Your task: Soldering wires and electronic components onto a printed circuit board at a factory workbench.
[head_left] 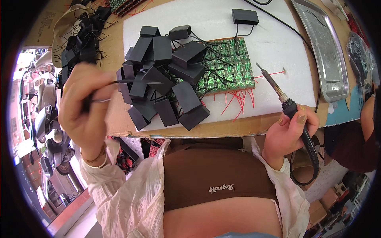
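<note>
My right hand (291, 131) grips the black handle of a soldering iron (289, 106), its bare metal tip pointing up and left above the white foam sheet (278, 35). At the left, my left hand (85, 105) is raised and blurred, fingers closed on a dark piece with thin dark leads sticking out to the right; most of it is hidden. Right of that hand, a heap of black rectangular boxes (162, 49) covers the left part of a green circuit board panel (238, 71). Black leads run from the boxes to the board. One separate black box (245, 17) stands at the board's far edge.
Red wires (240, 101) stick out along the board's near edge. A metal tray (331, 75) lies at the right, with a black cable (293, 29) beside it. More black boxes with leads (85, 35) are piled far left. Another person's arm (368, 113) shows at the right edge.
</note>
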Demonstrator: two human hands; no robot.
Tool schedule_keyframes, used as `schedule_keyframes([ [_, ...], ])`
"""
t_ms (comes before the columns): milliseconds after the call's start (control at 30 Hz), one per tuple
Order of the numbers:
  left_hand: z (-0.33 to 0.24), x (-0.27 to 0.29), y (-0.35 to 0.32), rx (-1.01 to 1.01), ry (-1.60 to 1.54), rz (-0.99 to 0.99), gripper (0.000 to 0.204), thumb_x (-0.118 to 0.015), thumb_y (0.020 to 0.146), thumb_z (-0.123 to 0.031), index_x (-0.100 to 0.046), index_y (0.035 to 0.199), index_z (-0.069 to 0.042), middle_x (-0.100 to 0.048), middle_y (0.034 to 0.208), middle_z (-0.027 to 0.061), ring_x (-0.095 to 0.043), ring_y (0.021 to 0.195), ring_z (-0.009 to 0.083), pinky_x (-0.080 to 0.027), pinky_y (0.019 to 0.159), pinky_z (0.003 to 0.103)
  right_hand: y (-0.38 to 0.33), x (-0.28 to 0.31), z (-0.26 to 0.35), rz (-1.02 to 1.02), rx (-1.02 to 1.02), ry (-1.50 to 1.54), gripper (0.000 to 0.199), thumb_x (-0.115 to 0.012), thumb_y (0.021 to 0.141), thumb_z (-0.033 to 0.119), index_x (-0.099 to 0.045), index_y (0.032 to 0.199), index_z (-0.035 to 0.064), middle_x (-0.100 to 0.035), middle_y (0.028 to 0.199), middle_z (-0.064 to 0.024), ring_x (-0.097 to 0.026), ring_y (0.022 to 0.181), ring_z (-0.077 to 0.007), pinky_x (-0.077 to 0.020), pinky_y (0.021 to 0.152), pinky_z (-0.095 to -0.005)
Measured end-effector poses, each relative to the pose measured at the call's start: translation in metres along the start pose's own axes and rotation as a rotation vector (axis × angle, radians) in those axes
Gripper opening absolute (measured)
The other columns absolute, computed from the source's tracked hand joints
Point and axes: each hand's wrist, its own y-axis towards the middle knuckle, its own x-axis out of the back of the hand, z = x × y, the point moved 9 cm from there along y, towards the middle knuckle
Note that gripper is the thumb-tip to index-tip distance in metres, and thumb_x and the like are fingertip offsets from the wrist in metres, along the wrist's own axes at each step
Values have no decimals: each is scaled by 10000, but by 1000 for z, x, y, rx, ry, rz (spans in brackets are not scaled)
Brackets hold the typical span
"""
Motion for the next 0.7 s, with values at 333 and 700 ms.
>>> schedule_keyframes([
  [333,-66,-142,39,-107,89,316,149,-770,725,-79,-669,836,-76,-636,768,23,-580,757,238,-406,754,358,-2,20,-6,-65,-17,-47,299,-670,901,267,-516,973,22,-556,771,-96,-457,583,-94,-377,538,-234],
  [700,-56,-148,31,-26,145,336,140,-754,724,-57,-663,829,-73,-620,783,28,-555,793,244,-397,766,361,-2,7,0,131,102,-22,254,-638,905,214,-487,965,18,-513,691,-85,-433,533,-129,-363,498,-285],
])
